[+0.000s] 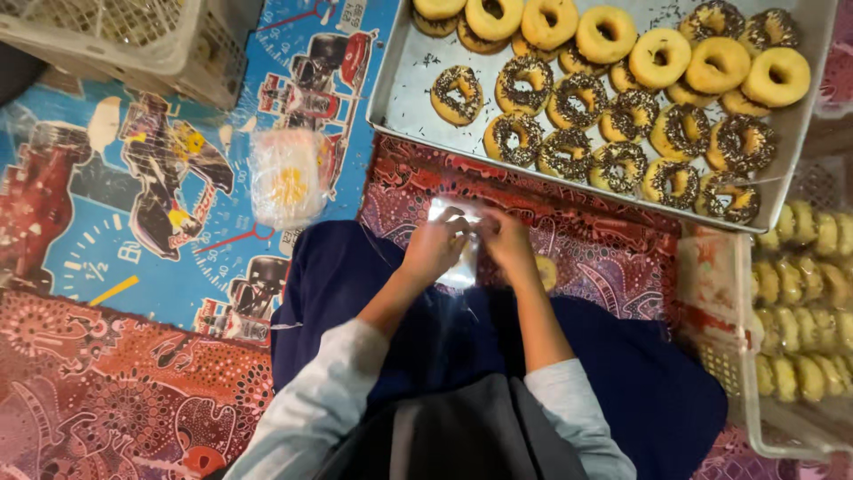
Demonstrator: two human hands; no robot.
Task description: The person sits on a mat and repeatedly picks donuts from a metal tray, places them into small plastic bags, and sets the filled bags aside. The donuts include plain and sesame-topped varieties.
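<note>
My left hand [435, 247] and my right hand [506, 242] meet over my lap, both pinching a small clear plastic bag [455, 267]. A yellow glazed doughnut [546, 272] shows just under my right hand, partly hidden; whether it is inside the bag I cannot tell. Beyond my hands lies a metal tray [404, 80] holding several doughnuts, plain yellow ones at the far side and chocolate-sprinkled ones [569, 153] nearer me.
A stack of clear plastic bags [289, 178] lies on the patterned mat to the left. A white plastic crate [142, 40] stands far left. At the right a clear bin [746, 356] holds rows of wrapped doughnuts [804, 302].
</note>
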